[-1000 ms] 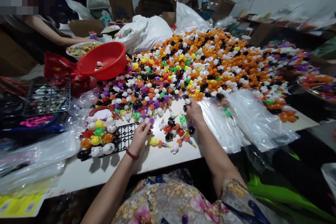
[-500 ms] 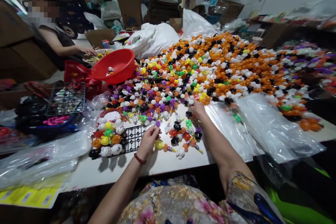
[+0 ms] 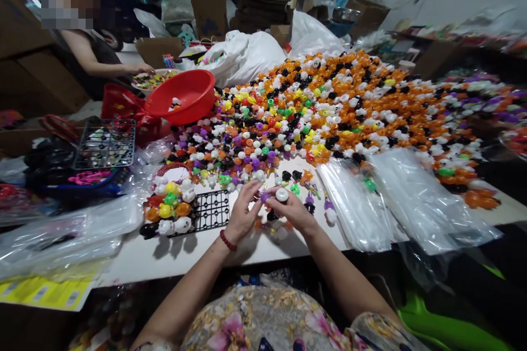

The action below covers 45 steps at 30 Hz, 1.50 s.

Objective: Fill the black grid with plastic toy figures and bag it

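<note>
Apparently, the white piece (image 3: 282,195) faces up, long axis foreshortened.

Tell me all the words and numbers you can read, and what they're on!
None can be read.
Yellow sheet: the pale patches on it are too blurred to read.
Red plastic: any print on it is too small and blurred to read.

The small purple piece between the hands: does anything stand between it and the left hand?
Nothing visible does: the purple piece is right at the left hand. The white round piece is on its other side, at the right hand.
</note>
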Available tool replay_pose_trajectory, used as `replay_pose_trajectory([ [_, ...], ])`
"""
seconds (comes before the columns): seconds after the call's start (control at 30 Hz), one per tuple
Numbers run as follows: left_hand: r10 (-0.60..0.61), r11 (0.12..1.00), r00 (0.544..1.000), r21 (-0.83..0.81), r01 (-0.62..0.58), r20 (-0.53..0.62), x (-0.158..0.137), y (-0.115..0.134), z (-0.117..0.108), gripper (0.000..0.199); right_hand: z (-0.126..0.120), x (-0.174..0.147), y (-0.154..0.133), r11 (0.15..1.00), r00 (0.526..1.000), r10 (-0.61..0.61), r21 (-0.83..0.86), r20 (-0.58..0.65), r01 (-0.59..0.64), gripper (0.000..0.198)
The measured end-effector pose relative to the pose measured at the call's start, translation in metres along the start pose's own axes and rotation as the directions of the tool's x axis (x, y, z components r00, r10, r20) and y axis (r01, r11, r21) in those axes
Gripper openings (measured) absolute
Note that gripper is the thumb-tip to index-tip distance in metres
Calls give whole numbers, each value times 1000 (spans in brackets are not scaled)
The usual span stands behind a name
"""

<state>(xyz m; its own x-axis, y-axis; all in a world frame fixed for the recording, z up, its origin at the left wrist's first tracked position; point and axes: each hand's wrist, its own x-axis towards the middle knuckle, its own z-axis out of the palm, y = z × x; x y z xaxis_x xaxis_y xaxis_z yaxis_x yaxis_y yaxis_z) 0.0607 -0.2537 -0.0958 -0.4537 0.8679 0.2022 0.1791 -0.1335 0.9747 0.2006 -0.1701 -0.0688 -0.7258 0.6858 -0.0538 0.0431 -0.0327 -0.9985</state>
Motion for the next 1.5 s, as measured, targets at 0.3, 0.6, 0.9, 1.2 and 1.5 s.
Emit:
replay_pose_trajectory([
  [0.3,-216,974,966,-38,224,141,-4,1,8,50,6,18,17,955,962,-223,-234,-158,183,31],
  [0.6,-436,857,896,-265,442,83,2,-9,4,33,-85,77,11,683,878,-52,-658,-476,-316,16],
  [0.9,-478,784,872,-400,475,100,1,-8,8,46,-63,75,15,567,936,-15,-775,-351,-281,22],
  [1.2,-398,665,895,-608,434,204,3,5,7,53,8,4,11,942,981,-195,-280,-2,187,33],
  [1.5,-495,591,860,-679,435,121,-4,6,2,44,2,-22,24,830,952,-302,-506,-48,237,40],
])
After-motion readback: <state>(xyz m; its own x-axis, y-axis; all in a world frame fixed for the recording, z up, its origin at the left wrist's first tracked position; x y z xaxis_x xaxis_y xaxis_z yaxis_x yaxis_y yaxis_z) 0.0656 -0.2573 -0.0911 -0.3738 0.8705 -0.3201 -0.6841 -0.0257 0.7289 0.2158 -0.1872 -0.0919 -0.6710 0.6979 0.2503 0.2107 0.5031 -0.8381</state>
